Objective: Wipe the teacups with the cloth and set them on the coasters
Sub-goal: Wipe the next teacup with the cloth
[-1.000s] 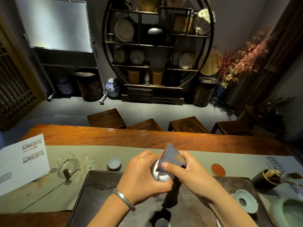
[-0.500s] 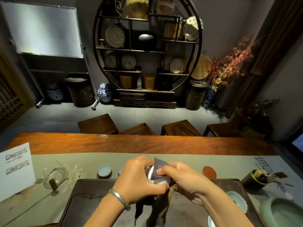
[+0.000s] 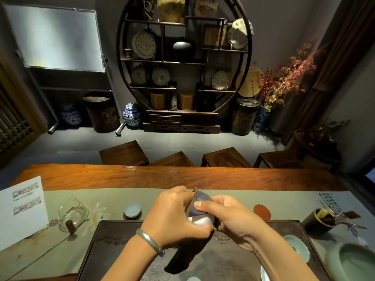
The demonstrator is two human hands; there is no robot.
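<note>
Teacup [image 3: 200, 220] is held above the dark tea tray [image 3: 113, 240], cupped in the closed left hand [image 3: 174, 216]. The cloth [image 3: 200, 205] is pinched against the cup by the right hand [image 3: 227, 216]. A second teacup [image 3: 132, 208] sits beyond the tray's far left corner.

Dim room; round shelf [image 3: 183, 63], whiteboard [image 3: 54, 37], four stools [image 3: 123, 153].
</note>
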